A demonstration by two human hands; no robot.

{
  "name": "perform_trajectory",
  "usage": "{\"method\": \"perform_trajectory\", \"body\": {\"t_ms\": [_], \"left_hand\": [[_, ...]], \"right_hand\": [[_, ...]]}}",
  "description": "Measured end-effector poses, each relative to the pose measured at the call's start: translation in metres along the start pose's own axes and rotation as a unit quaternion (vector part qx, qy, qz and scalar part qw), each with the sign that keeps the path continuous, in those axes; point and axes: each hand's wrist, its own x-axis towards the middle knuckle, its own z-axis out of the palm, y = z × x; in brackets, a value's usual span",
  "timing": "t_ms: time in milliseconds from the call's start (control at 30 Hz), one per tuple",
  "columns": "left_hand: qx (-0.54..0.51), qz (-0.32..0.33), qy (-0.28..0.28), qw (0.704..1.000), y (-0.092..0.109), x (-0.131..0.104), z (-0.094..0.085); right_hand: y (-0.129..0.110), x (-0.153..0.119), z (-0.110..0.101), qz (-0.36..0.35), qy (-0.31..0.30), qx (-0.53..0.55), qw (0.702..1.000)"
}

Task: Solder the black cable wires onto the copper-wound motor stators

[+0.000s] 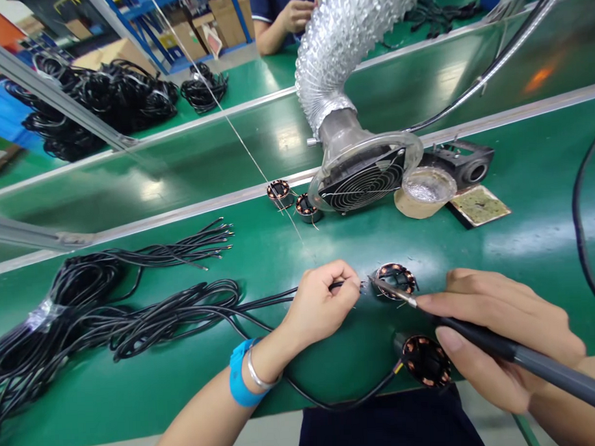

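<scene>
Seen from the head camera, the left hand [324,297] pinches a black cable [271,301] between thumb and forefinger, close to its end, where thin wire ends poke out toward the right. Around that wrist sit a blue band [240,374] and a silver bangle [255,371]. The right hand [506,326] closes its thumb and fingers on the dark grip of a soldering iron [487,341], whose slim metal shaft slants up and to the left.

Between the two hands, on the green bench [260,263], lies a round coil ring [395,269]: dark-sided, with copper windings spaced around a black centre and fine leads sticking out near its rim. It is just right of the left hand's fingertips and left of the right hand's. The iron's shaft crosses over it, the tip ending by its left edge, near the wire ends; whether the tip touches anything cannot be told.

Nearer the person, below the iron, is a second ring [426,361] with a black cable joined to its left side by coloured wires. Two more rings [279,194] stand farther back, beside a fan hood [364,188]. Right of the hood are a tub [409,203] and a sponge [480,205]. Bundled cables [89,282] spread across the left.
</scene>
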Motion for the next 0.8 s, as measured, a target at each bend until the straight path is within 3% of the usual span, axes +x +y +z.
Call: {"method": "perform_trajectory", "body": {"t_ms": [500,667,800], "left_hand": [[0.005,-0.006,0.002,1.0,0.003,-0.001,-0.001],[0.006,-0.005,-0.001,1.0,0.003,0.0,0.0],[0.003,-0.009,-0.007,1.0,0.001,0.0,0.001]], "right_hand": [[0.005,-0.001,-0.001,-0.008,0.01,0.003,1.0],[0.015,-0.002,0.004,-0.051,0.038,0.011,0.998],[0.021,-0.01,0.01,-0.036,0.069,0.025,0.997]]}}
